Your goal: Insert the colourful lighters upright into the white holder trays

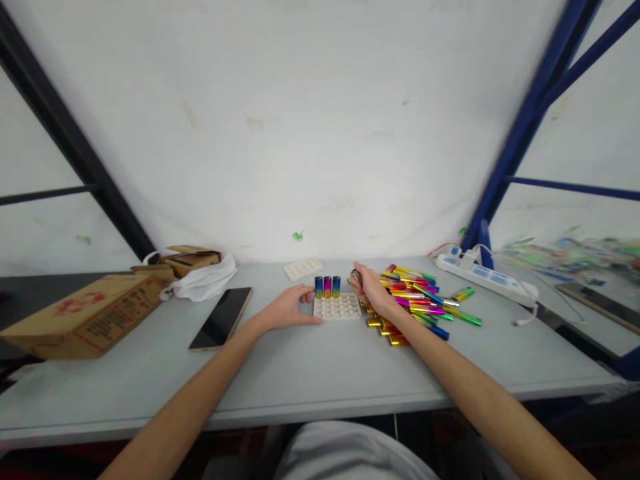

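Observation:
A white holed tray lies on the grey table, with three rainbow-coloured batteries standing upright in its far row. My left hand rests against the tray's left edge, fingers curled around its corner. My right hand hovers at the tray's far right corner, fingers closed on a small battery-like object that I cannot make out clearly. A pile of several shiny coloured batteries lies just right of my right hand.
A second white tray lies further back. A phone lies face up to the left, beside a white bag and cardboard boxes. A white power strip sits at the right near a blue frame post.

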A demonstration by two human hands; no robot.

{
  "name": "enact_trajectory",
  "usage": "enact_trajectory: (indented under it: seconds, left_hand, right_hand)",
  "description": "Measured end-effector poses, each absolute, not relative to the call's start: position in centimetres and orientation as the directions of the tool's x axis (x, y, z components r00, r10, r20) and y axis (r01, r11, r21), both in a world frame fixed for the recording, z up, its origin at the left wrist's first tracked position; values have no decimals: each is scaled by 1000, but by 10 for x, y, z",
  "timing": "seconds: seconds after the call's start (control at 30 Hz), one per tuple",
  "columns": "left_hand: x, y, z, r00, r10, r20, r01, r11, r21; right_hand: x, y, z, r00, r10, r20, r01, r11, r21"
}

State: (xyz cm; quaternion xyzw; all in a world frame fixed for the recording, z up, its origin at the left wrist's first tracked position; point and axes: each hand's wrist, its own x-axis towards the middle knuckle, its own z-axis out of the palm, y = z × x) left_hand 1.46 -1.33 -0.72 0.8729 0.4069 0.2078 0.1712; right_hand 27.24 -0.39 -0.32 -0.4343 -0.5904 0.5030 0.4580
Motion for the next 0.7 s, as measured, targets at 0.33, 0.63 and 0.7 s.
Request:
enact_trajectory:
  seconds: [0.33, 0.63, 0.7]
  left_hand:
    - [13, -10, -10, 590, 776, 223, 649, -621, 439]
    - [13, -10, -9, 593, 774, 223, 648, -623, 439]
    - [13, -11, -8, 590, 777, 219, 653, -618, 437]
  right_hand:
    - [276, -6, -1, -180, 967, 180, 137, 206, -969]
    - [278, -2, -2, -174, 966, 190, 98, 209, -973]
    - [278, 1, -2, -199, 964, 175, 63, 191, -980]
